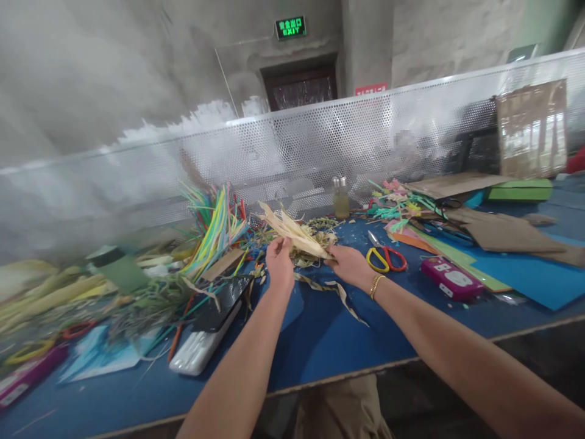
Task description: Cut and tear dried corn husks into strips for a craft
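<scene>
A bundle of pale dried corn husks [295, 228] is stretched between my two hands over the blue table. My left hand [280, 259] is closed on its near left side, thumb on top. At the bundle's narrow right end, the fingers of my right hand [348, 263] pinch it; a gold bracelet circles that wrist. A loose dried strip [340, 294] lies on the table beneath my hands. Behind the bundle is a heap of dried plant scraps [322, 231]. Scissors [384, 256] with one yellow and one red handle loop lie just right of my right hand.
Coloured stems [217, 222] rise at the left, near a dark phone-like slab [222, 305] on a white packet [194, 352]. To the right are a purple box [450, 278], blue paper [525, 274] and cardboard [512, 233]. A glass bottle [340, 198] stands by the perforated metal screen [292, 146].
</scene>
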Tool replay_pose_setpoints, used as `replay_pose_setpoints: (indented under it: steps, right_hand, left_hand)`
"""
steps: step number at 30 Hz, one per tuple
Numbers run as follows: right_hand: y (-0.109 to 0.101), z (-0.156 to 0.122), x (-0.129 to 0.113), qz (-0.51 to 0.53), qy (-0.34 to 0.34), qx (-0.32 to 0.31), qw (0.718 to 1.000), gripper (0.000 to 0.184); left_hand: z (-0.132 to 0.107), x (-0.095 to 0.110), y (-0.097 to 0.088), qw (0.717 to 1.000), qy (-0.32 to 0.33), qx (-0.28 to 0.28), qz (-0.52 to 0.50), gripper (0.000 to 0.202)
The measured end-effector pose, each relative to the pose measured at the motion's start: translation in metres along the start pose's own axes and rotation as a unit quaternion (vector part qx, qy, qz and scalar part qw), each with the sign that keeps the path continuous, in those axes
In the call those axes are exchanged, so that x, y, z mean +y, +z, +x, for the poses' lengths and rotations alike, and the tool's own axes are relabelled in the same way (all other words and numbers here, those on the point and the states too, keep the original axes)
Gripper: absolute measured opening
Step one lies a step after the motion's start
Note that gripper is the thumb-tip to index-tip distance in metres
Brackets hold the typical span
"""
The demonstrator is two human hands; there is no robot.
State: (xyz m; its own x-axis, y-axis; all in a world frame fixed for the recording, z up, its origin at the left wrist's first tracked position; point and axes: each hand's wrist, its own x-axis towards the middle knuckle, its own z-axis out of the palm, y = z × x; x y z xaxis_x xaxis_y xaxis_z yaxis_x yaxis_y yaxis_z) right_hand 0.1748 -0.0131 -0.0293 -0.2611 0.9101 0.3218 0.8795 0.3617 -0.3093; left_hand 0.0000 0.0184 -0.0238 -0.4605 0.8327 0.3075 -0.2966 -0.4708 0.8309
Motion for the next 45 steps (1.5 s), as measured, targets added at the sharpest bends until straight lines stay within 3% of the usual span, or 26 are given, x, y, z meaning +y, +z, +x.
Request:
replay_pose_setpoints:
  steps: [5, 8, 12, 18, 20, 24, 29, 33, 35, 37, 40, 42, 45]
  right_hand:
    - [-0.008, 0.002, 0.0, -0.008, 0.049, 0.02, 0.999, 0.025]
    - [-0.013, 0.005, 0.005, 0.016, 0.097, 0.052, 0.994, 0.026]
    - [-0.013, 0.007, 0.01, 0.043, 0.128, 0.082, 0.988, 0.024]
    - [-0.005, 0.006, 0.012, 0.01, 0.1, 0.104, 0.989, 0.019]
    - [-0.005, 0.005, 0.013, -0.004, 0.097, 0.103, 0.99, 0.018]
    - [-0.006, 0.003, 0.013, -0.019, 0.097, 0.099, 0.99, 0.018]
    - [-0.003, 0.004, 0.013, 0.024, 0.073, 0.107, 0.991, 0.016]
    - [-0.003, 0.008, 0.015, 0.116, 0.038, 0.123, 0.985, 0.01]
    - [-0.006, 0.01, 0.014, 0.21, 0.046, 0.13, 0.968, 0.01]
    - [-0.009, 0.01, 0.012, 0.346, 0.079, 0.114, 0.928, 0.017]
    - [-0.011, 0.008, 0.008, 0.552, 0.122, 0.025, 0.825, 0.027]
    - [-0.011, 0.007, 0.007, 0.627, 0.128, -0.036, 0.768, 0.031]
    - [-0.009, 0.007, 0.009, 0.644, 0.135, -0.078, 0.749, 0.033]
  left_hand:
    - [-0.006, 0.004, 0.004, 0.988, -0.132, -0.001, -0.08, 0.027]
    - [-0.011, 0.001, 0.008, 0.977, -0.174, -0.014, -0.119, 0.03]
    - [-0.014, -0.004, 0.007, 0.97, -0.193, -0.047, -0.143, 0.03]
    - [-0.008, 0.001, 0.001, 0.965, -0.214, -0.063, -0.14, 0.02]
    - [-0.008, 0.004, 0.002, 0.959, -0.223, -0.062, -0.163, 0.025]
    - [-0.012, 0.007, 0.006, 0.967, -0.182, -0.04, -0.175, 0.034]
    - [-0.013, 0.004, 0.005, 0.982, -0.168, -0.023, -0.086, 0.014]
    - [-0.008, 0.003, 0.004, 0.968, -0.243, -0.021, -0.057, 0.004]
    - [-0.007, 0.003, 0.004, 0.956, -0.288, -0.019, -0.054, 0.003]
    - [-0.008, 0.003, 0.006, 0.949, -0.305, -0.017, -0.072, 0.008]
    - [-0.01, 0.003, 0.009, 0.949, -0.296, -0.028, -0.105, 0.01]
    - [-0.011, 0.002, 0.009, 0.953, -0.284, -0.031, -0.102, 0.007]
    - [-0.011, 0.004, 0.007, 0.97, -0.232, -0.036, -0.061, 0.008]
